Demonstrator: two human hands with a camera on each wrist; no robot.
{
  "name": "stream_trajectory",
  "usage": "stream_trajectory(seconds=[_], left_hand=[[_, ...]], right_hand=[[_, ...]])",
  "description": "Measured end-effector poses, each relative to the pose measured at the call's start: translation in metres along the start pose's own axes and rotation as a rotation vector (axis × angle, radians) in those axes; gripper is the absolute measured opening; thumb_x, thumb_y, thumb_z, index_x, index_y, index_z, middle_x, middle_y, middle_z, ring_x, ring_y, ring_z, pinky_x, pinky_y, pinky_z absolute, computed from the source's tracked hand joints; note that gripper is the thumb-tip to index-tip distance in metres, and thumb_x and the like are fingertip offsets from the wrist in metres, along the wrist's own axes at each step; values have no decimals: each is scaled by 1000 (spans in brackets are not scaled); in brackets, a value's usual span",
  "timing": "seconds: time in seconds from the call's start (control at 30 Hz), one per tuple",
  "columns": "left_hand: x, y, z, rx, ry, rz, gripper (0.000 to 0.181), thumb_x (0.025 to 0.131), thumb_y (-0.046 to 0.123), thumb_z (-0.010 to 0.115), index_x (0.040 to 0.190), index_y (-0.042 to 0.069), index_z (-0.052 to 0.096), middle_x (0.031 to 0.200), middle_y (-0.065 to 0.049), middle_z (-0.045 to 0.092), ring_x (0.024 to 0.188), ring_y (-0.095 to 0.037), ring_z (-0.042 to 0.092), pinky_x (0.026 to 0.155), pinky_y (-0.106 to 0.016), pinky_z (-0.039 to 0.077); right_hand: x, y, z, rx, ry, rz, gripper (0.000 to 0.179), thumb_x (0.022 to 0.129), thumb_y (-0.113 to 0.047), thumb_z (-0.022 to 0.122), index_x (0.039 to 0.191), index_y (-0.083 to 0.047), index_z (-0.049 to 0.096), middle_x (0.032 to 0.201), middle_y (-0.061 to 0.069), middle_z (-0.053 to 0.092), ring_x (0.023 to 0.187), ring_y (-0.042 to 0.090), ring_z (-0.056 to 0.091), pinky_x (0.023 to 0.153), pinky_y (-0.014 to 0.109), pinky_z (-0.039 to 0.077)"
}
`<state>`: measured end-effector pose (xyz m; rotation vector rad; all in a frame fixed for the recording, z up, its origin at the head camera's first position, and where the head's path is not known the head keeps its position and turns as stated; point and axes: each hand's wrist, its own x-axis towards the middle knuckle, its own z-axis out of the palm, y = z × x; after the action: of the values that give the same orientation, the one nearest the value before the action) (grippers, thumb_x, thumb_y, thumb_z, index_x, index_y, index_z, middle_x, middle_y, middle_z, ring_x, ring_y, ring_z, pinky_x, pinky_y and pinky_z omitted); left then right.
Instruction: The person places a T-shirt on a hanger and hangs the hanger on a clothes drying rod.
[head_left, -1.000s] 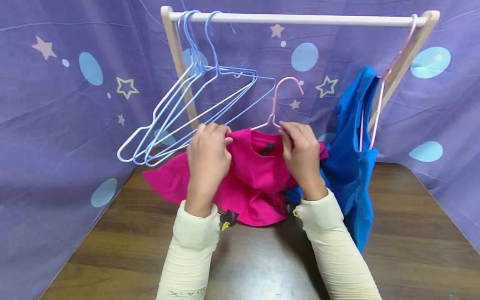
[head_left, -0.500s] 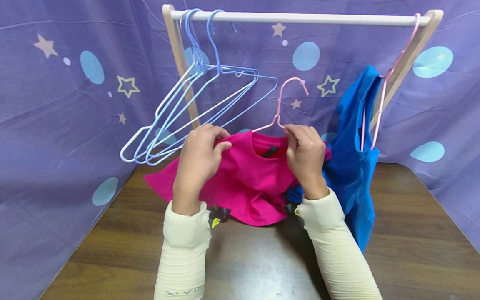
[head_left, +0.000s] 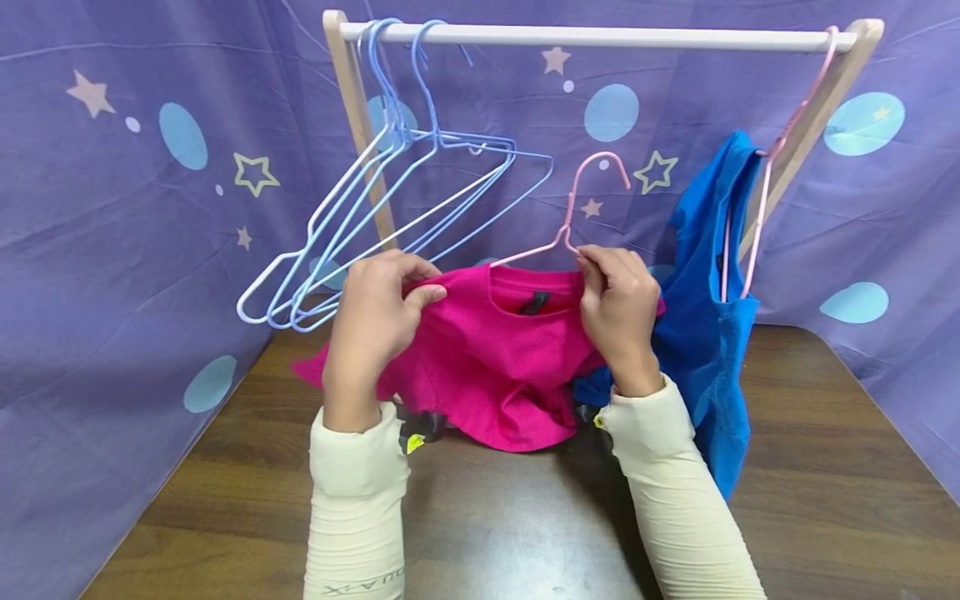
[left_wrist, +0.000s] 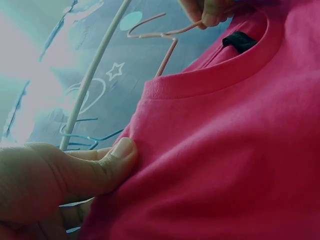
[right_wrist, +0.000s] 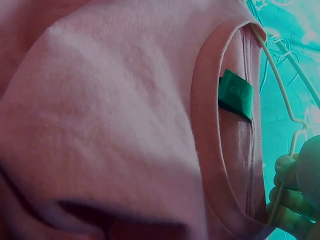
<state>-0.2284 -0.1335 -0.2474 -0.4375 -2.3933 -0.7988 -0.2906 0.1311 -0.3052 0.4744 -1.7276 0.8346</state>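
Observation:
A magenta T-shirt [head_left: 480,342] hangs between my hands, with a pink wire hanger [head_left: 528,252] inside its neckline. The hanger's hook stands up above the collar, off the rail. My left hand [head_left: 378,321] pinches the shirt's left shoulder between thumb and fingers; the left wrist view shows the thumb [left_wrist: 122,152] on the cloth. My right hand [head_left: 618,304] pinches the hanger's right arm beside the neck, as the right wrist view shows with its fingers [right_wrist: 290,200] round the wire. A dark label [right_wrist: 236,95] shows inside the collar. The shirt hides the hanger's lower part.
A rack with a white rail [head_left: 600,36] stands behind. Several blue and white hangers [head_left: 405,167] hang at its left end. A blue garment [head_left: 708,333] hangs on a pink hanger [head_left: 795,125] at the right end. A brown wooden table [head_left: 495,525] lies below.
My left hand has moved left along the shirt's shoulder. The hanger's hook and my right hand have shifted slightly right. The collar looks more spread.

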Motion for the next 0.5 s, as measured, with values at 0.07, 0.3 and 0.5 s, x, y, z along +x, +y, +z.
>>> stream_trajectory(seconds=[0.07, 0.3, 0.5], left_hand=[[0, -1, -1, -8, -10, 3, 15, 85, 8, 83, 99, 2, 80, 93, -11, 75, 83, -29, 65, 83, -43, 47], [-2, -2, -6, -12, -43, 8, 15, 85, 5, 82, 100, 2, 80, 91, -11, 75, 79, -28, 63, 79, -41, 47], [-3, -2, -10, 32, -55, -7, 13, 88, 4, 79, 101, 3, 80, 93, -11, 74, 82, -29, 65, 82, -43, 47]], right_hand=[[1, 1, -1, 4, 3, 8, 12, 97, -7, 70, 97, 0, 79, 89, 14, 76, 82, 35, 67, 76, 46, 52], [2, 3, -3, 6, 16, 37, 9, 94, -5, 72, 95, 1, 79, 85, 15, 75, 77, 35, 66, 72, 47, 51], [4, 3, -5, 8, 25, 51, 9, 94, -5, 72, 95, 1, 79, 84, 16, 74, 76, 35, 65, 70, 47, 50]])
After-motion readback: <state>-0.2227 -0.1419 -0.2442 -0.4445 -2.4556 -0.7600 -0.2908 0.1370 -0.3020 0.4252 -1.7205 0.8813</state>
